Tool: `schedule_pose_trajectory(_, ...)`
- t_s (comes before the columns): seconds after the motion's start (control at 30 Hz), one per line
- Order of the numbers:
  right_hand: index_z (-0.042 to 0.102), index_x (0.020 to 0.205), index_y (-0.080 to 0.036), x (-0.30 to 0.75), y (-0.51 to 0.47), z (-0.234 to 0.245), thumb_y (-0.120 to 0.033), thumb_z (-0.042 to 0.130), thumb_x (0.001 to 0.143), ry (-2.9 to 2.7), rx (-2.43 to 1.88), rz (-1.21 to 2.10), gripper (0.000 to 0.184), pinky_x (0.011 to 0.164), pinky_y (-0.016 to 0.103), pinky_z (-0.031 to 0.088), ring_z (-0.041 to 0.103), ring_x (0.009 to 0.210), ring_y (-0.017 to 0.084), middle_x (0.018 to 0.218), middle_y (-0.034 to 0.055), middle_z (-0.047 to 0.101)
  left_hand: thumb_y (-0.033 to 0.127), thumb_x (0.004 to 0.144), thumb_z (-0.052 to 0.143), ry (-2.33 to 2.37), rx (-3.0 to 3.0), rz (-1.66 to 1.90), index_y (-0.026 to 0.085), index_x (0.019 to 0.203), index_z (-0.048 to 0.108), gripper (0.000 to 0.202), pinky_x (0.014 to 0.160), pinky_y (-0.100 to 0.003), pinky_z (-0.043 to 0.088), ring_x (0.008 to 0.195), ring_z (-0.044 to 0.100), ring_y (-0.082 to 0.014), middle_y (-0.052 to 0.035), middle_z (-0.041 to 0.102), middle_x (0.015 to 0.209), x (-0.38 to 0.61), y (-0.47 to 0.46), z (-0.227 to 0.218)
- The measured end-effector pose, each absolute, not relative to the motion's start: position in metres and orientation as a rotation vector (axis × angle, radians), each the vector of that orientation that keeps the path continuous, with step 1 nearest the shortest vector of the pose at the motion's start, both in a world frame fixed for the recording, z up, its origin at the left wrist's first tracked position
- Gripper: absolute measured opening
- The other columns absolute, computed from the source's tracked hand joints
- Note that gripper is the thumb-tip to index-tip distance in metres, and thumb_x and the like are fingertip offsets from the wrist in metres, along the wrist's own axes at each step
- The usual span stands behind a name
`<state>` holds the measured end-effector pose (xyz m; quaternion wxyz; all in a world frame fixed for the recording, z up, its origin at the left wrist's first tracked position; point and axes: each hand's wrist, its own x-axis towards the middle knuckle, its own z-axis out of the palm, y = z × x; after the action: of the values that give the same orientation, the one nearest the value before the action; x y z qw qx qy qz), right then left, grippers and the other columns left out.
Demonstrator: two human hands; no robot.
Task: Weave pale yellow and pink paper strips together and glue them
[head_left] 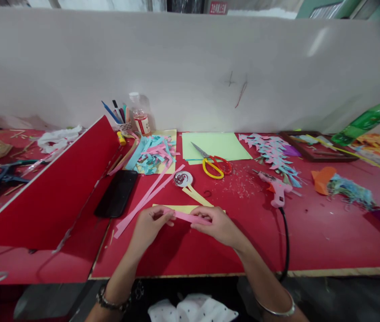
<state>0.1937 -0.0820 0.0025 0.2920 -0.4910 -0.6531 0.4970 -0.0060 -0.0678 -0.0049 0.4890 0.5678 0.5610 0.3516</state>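
Both my hands hold a pink paper strip [187, 217] just above the red table [327, 241]. My left hand [149, 226] pinches its left end, and my right hand [218, 226] pinches its right end. A yellow paper sheet [179, 208] lies under the strip. Long pink strips [146, 199] lie to the left of my hands. A round tape roll [182, 179] with a yellow strip sits just beyond them.
Yellow and red scissors [214, 165] lie on a light green sheet [215, 145]. A pink glue gun [277, 188] with a black cord is to the right. A black phone [117, 193] and a red board [52, 192] are to the left. Cut paper pieces [152, 154] and a bottle [141, 118] stand further back.
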Motion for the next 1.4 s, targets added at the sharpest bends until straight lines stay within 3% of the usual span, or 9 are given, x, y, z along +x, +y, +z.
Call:
schedule_pose_trajectory(0.23,0.062,0.084,-0.015,0.198,-0.08,0.001,-0.028,0.057,0.073,-1.761,-1.321,1.297,0.018,0.056,0.02,0.038,0.051,0.063,0.011,0.072,0.0006,0.06,0.039,0.064,0.064,1.371,1.333,0.879,0.014,0.064,0.064,0.025,0.06,-0.023,0.047,0.06,0.062,-0.0156,-0.0027,0.066,0.061,-0.009,-0.068,-0.003)
schedule_pose_trajectory(0.7,0.063,0.082,-0.016,0.216,-0.077,0.003,-0.03,0.057,0.073,-1.798,-1.396,1.161,0.017,0.062,0.022,0.039,0.055,0.07,0.014,0.076,0.0014,0.064,0.039,0.069,0.06,1.324,1.314,0.803,0.014,0.07,0.067,0.026,0.064,-0.024,0.047,0.057,0.063,-0.0147,-0.0055,0.07,0.073,-0.018,-0.065,0.005)
schedule_pose_trajectory(0.87,0.061,0.075,-0.015,0.223,-0.078,0.0,-0.033,0.054,0.075,-1.683,-1.413,1.217,0.019,0.049,0.02,0.036,0.047,0.05,0.008,0.059,-0.0015,0.057,0.042,0.069,0.059,1.357,1.307,0.834,0.014,0.074,0.067,0.03,0.064,-0.025,0.047,0.055,0.062,-0.0146,-0.0065,0.071,0.073,-0.022,-0.064,0.004)
schedule_pose_trajectory(0.97,0.059,0.078,-0.015,0.226,-0.078,-0.004,-0.037,0.052,0.077,-1.55,-1.368,1.342,0.023,0.043,0.02,0.034,0.044,0.042,0.006,0.059,-0.0015,0.058,0.043,0.069,0.06,1.378,1.287,0.86,0.012,0.074,0.068,0.032,0.062,-0.026,0.047,0.053,0.061,-0.0149,-0.0084,0.071,0.071,-0.021,-0.064,0.004)
schedule_pose_trajectory(1.27,0.058,0.072,-0.015,0.227,-0.075,-0.008,-0.037,0.053,0.078,-1.371,-1.261,1.411,0.023,0.054,0.022,0.042,0.054,0.047,0.007,0.068,0.0015,0.065,0.042,0.067,0.062,1.425,1.259,0.939,0.013,0.073,0.069,0.03,0.062,-0.026,0.048,0.054,0.061,-0.0148,-0.007,0.07,0.069,-0.021,-0.066,0.007)
schedule_pose_trajectory(1.4,0.059,0.076,-0.015,0.228,-0.075,-0.006,-0.038,0.053,0.078,-1.334,-1.279,1.416,0.025,0.058,0.024,0.045,0.059,0.053,0.01,0.07,0.0031,0.066,0.044,0.066,0.062,1.449,1.255,0.963,0.013,0.071,0.069,0.032,0.062,-0.027,0.048,0.053,0.06,-0.0158,-0.0046,0.066,0.056,-0.019,-0.066,0.009)
